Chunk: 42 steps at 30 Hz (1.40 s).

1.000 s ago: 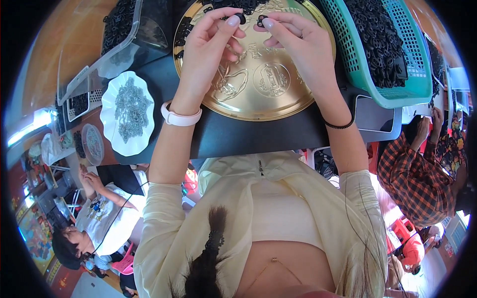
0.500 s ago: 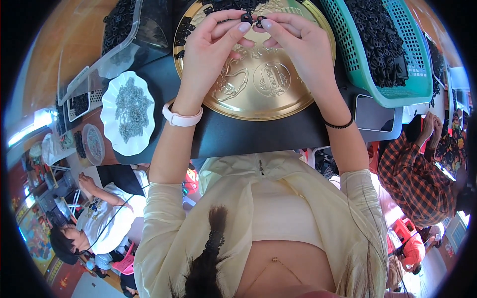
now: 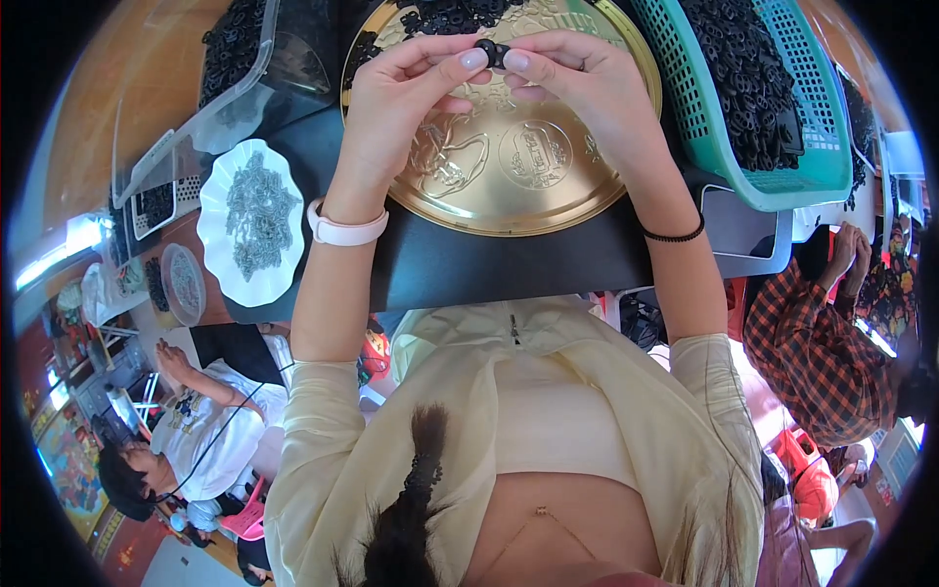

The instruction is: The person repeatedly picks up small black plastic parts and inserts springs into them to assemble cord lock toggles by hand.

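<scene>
Over the gold round tray (image 3: pixel 469 215), my two hands meet fingertip to fingertip. My left hand (image 3: pixel 391 112) pinches a small black plastic piece with a rounded end (image 3: pixel 485 47) between thumb and fingers. Against it sits a second small black piece (image 3: pixel 502 56), gripped by the thumb and fingers of my right hand (image 3: pixel 606 108). The two pieces touch; whether they interlock is too small to tell. A heap of similar black pieces (image 3: pixel 455 15) lies at the tray's far side, with more by its left rim.
Left of the tray stands a white scalloped plate (image 3: pixel 220 264) of small silvery metal parts (image 3: pixel 259 215). A clear plastic bin (image 3: pixel 264 68) holds black pieces behind it. At right is a teal basket (image 3: pixel 812 191) full of black pieces, beside a phone (image 3: pixel 734 230). Other people sit at both sides.
The two black pieces were a little apart and now touch. Both hands have come slightly nearer to me, and the left wrist has shifted a little left.
</scene>
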{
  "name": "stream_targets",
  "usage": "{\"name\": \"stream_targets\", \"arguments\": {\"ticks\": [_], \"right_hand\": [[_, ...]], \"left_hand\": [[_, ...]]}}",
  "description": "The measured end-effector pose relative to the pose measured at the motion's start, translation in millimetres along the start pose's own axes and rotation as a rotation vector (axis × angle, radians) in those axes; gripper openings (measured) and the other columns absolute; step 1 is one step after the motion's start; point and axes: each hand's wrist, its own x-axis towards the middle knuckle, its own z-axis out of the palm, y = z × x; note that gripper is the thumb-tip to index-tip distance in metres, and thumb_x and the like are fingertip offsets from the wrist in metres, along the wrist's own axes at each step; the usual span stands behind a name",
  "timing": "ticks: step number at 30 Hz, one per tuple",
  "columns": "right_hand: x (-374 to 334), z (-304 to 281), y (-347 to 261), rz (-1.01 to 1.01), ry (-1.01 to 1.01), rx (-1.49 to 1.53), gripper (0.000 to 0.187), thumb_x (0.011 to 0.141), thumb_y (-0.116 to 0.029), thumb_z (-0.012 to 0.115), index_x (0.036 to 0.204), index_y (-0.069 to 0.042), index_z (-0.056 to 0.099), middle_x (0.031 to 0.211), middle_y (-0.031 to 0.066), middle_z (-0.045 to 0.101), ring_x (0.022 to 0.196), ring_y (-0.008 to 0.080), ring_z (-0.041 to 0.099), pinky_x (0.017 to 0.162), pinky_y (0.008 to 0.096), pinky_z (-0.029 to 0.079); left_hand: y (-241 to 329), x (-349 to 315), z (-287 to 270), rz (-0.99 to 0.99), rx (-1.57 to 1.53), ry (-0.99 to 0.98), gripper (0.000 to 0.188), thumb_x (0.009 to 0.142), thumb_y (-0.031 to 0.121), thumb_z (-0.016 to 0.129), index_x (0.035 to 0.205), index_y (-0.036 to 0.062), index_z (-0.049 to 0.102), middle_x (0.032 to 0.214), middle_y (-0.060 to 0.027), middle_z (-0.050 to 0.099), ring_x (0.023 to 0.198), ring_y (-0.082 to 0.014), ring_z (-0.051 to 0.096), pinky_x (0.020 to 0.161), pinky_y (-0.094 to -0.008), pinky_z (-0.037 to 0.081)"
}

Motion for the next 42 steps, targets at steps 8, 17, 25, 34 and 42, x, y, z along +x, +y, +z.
{"name": "stream_targets", "arguments": {"ticks": [8, 17, 25, 34, 42], "right_hand": [[1.0, 0.6, -1.3, 0.049, -0.156, 0.126, 0.036, 0.087, -0.019, 0.061, 0.117, -0.001, 0.054, 0.107, 0.0075, 0.060, 0.091, 0.0152, 0.062, 0.075, 0.0264, 0.054], [-1.5, 4.2, -0.8, 0.033, -0.264, 0.141, 0.036, 0.092, -0.023, 0.053, 0.125, -0.008, 0.053, 0.106, 0.0050, 0.062, 0.092, 0.0127, 0.061, 0.075, 0.0265, 0.054], [-3.4, 8.8, -4.5, 0.014, -0.159, 0.164, 0.032, 0.093, -0.021, 0.052, 0.122, -0.008, 0.056, 0.100, 0.0055, 0.063, 0.087, 0.0115, 0.062, 0.074, 0.0249, 0.054], [-27.8, -22.2, -98.1, -0.245, 0.904, -0.579, 0.028, 0.084, 0.000, 0.055, 0.112, -0.001, 0.060, 0.104, 0.0105, 0.063, 0.064, 0.0102, 0.057, 0.060, 0.0211, 0.048], [-28.5, -8.9, -77.8, -0.197, 0.528, -0.645, 0.029, 0.083, 0.001, 0.055, 0.112, 0.000, 0.060, 0.111, 0.0116, 0.062, 0.073, 0.0135, 0.060, 0.064, 0.0228, 0.048]], "left_hand": [[-3.6, 0.2, -3.5, -0.057, -0.119, -0.073, 0.025, 0.084, 0.011, 0.065, 0.106, 0.0015, 0.061, 0.094, -0.0081, 0.066, 0.085, -0.0156, 0.066, 0.067, -0.0207, 0.053], [-9.5, -1.3, 0.3, -0.057, -0.344, -0.145, 0.021, 0.086, 0.009, 0.062, 0.105, 0.0008, 0.060, 0.092, -0.0095, 0.066, 0.085, -0.0166, 0.066, 0.071, -0.0222, 0.054], [-3.6, 3.1, 11.3, -0.081, -0.278, -0.036, 0.021, 0.085, 0.012, 0.063, 0.102, 0.0012, 0.058, 0.091, -0.0098, 0.066, 0.085, -0.0158, 0.066, 0.067, -0.0228, 0.055], [11.7, 9.2, -17.0, 0.102, 0.497, 0.284, 0.018, 0.084, 0.018, 0.064, 0.099, 0.0077, 0.064, 0.089, -0.0057, 0.067, 0.074, -0.0093, 0.064, 0.054, -0.0201, 0.048], [-1.8, 3.1, -19.3, 0.277, 1.276, 0.296, 0.022, 0.081, 0.023, 0.064, 0.100, 0.0135, 0.068, 0.096, -0.0070, 0.059, 0.077, -0.0233, 0.061, 0.070, -0.0314, 0.048]]}}
